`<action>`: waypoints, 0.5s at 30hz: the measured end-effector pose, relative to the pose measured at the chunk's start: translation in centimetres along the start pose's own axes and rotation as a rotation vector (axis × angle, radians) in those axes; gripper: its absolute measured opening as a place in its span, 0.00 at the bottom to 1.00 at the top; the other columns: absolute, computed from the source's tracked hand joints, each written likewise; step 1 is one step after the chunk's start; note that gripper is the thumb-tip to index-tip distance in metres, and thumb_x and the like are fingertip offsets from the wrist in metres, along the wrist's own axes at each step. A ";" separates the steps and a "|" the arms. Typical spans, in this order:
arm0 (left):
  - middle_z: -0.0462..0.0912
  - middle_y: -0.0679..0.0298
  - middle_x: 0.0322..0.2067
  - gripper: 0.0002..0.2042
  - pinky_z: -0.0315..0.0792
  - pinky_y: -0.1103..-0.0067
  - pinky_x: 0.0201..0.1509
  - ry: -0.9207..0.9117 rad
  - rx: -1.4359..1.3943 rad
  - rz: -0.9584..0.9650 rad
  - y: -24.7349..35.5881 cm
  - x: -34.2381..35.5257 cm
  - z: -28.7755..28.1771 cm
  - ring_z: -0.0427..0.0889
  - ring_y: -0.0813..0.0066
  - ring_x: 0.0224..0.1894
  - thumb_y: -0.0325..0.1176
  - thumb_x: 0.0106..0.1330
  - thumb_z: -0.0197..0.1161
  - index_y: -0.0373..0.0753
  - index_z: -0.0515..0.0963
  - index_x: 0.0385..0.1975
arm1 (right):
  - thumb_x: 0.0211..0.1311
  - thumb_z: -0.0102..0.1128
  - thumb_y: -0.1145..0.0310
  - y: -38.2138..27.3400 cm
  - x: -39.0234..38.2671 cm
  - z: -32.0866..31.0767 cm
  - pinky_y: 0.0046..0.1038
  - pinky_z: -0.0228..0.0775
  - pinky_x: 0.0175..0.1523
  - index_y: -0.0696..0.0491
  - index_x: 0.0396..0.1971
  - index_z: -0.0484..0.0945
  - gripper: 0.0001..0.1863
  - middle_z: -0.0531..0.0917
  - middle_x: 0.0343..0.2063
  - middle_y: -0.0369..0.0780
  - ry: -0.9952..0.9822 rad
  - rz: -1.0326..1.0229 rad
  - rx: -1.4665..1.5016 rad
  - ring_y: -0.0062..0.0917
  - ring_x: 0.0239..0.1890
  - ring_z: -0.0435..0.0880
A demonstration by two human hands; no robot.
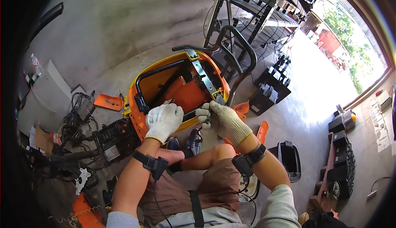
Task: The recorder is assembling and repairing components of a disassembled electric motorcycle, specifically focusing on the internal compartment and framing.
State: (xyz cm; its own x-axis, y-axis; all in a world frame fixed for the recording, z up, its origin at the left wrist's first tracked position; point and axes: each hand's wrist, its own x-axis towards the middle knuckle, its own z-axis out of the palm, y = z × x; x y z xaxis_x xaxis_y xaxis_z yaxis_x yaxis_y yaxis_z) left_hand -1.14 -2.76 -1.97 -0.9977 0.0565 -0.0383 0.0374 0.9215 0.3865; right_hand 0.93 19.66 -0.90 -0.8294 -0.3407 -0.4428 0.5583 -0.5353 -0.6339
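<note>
In front of me is the orange and yellow body point(138, 85) of a partly stripped scooter, with a black tube frame point(159, 69) and a metal cross plate point(201, 72) inside its opening. Both my hands wear white knitted gloves and work at its near edge. My left hand point(165, 120) is closed in a fist there; a small tip shows above it, but what it holds is hidden. My right hand point(220, 117) has its fingers curled at the near right corner, around a small dark piece that I cannot make out. A black bar point(189, 115) runs between the hands.
A bent black grab rail point(247, 50) rises at the body's far right. Bare wiring and the front frame point(111, 139) lie left. Orange panels point(108, 101), a black bin-like part point(288, 160) and black boxes point(266, 96) are on the floor. Metal shelving point(255, 9) stands behind.
</note>
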 end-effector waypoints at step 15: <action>0.91 0.48 0.43 0.21 0.83 0.54 0.57 -0.003 -0.001 -0.003 0.2 -0.2 -0.3 0.91 0.43 0.46 0.47 0.73 0.52 0.41 0.91 0.40 | 0.77 0.56 0.48 -7.1 -2.6 -4.4 0.31 0.74 0.42 0.56 0.33 0.90 0.26 0.84 0.25 0.38 0.544 -0.285 -1.396 0.24 0.31 0.81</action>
State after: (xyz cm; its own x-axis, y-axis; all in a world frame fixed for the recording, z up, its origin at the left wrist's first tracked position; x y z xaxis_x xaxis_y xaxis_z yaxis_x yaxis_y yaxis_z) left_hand -0.96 -2.68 -1.60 -0.9976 0.0552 -0.0423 0.0345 0.9213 0.3874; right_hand -0.74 27.75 1.92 -0.9751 0.1283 -0.1807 0.2176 0.7087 -0.6711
